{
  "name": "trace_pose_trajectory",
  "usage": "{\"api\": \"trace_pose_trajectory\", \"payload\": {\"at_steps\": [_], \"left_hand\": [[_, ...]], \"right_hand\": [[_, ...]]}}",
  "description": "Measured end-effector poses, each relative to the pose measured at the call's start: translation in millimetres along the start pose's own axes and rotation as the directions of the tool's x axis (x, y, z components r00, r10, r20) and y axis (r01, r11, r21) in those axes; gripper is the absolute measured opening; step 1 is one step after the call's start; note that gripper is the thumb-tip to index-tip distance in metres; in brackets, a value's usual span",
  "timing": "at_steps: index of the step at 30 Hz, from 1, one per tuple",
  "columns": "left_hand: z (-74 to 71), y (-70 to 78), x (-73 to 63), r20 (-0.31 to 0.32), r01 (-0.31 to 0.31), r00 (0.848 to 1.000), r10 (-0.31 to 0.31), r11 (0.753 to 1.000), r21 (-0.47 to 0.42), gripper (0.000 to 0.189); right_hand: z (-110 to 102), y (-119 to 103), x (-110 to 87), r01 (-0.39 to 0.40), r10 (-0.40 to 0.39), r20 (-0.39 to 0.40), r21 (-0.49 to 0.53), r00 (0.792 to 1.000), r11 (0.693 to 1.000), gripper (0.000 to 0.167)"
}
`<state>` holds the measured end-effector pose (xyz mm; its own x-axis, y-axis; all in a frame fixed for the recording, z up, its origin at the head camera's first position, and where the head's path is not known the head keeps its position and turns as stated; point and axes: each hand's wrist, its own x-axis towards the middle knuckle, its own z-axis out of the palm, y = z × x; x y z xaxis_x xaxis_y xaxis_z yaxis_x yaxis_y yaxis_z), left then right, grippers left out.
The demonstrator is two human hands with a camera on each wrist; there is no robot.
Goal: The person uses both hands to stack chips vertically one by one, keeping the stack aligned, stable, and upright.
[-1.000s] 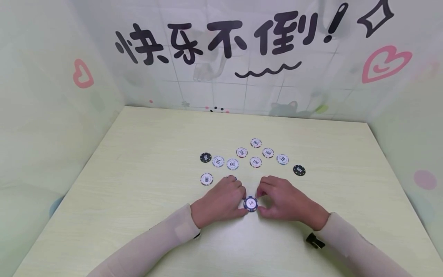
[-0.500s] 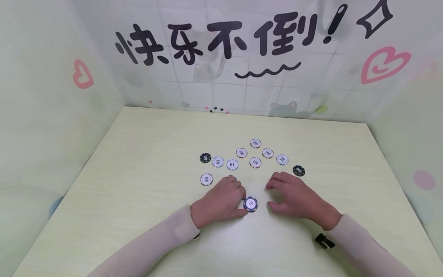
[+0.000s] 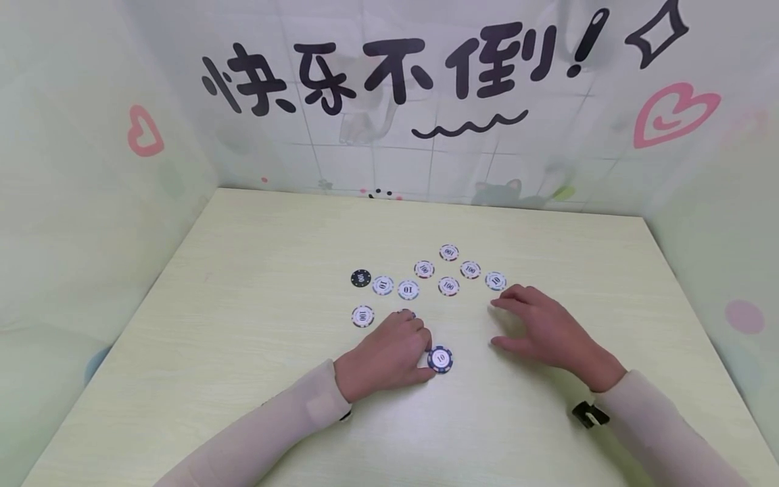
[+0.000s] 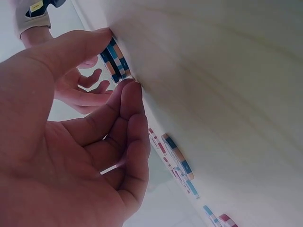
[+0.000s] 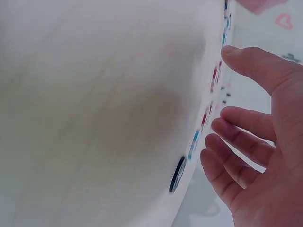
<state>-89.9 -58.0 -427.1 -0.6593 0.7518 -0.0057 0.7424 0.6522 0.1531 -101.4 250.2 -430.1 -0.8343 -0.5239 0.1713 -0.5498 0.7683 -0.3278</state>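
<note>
In the head view, my left hand (image 3: 386,355) pinches a short stack of blue-edged poker chips (image 3: 441,360), its top face marked 10. The left wrist view shows thumb and fingertips on either side of the stacked chips (image 4: 115,60), close to the tabletop. To the right, my right hand (image 3: 548,331) holds nothing, its fingers and thumb spread apart. A black poker chip (image 5: 178,174) lies near its fingers in the right wrist view; that hand covers it in the head view. Another blue-edged chip (image 4: 178,155) lies beyond the left hand, mostly hidden in the head view.
Several white-faced chips lie flat past the hands, including one marked 100 (image 3: 449,253) farthest back and one marked 10 (image 3: 496,281) by the right fingertips. A black chip (image 3: 361,278) and a white chip (image 3: 362,316) lie at left. Printed walls enclose the table (image 3: 274,270).
My right hand has let go of the blue chip stack and moved right and slightly away, now covering the right black chip. The left hand has stayed at the stack.
</note>
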Motion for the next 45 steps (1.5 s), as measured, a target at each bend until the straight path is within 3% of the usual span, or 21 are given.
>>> {"api": "trace_pose_trajectory", "payload": {"at_steps": [13,20,31,45], "left_hand": [[-0.6,-0.6,-1.2,-0.011,-0.009,1.000,0.009,1.000,-0.003,0.034],[-1.0,-0.6,-0.6,-0.006,-0.006,1.000,0.006,1.000,-0.014,0.034],[0.2,-1.1,-0.1,0.002,-0.005,1.000,0.005,1.000,-0.008,0.035],[0.5,-1.4,0.9,0.012,-0.004,1.000,0.004,1.000,0.002,0.037]], "right_hand": [[-11.2,36.4,-5.3,-0.107,0.107,-0.020,0.014,0.994,0.994,0.062],[-13.5,49.2,-3.8,-0.181,0.179,0.039,0.047,0.983,0.982,0.064],[-12.3,68.2,-2.3,-0.250,0.250,0.013,0.134,0.968,0.959,0.044],[-11.6,69.4,0.1,-0.268,0.271,0.014,0.196,0.963,0.943,0.033]]}}
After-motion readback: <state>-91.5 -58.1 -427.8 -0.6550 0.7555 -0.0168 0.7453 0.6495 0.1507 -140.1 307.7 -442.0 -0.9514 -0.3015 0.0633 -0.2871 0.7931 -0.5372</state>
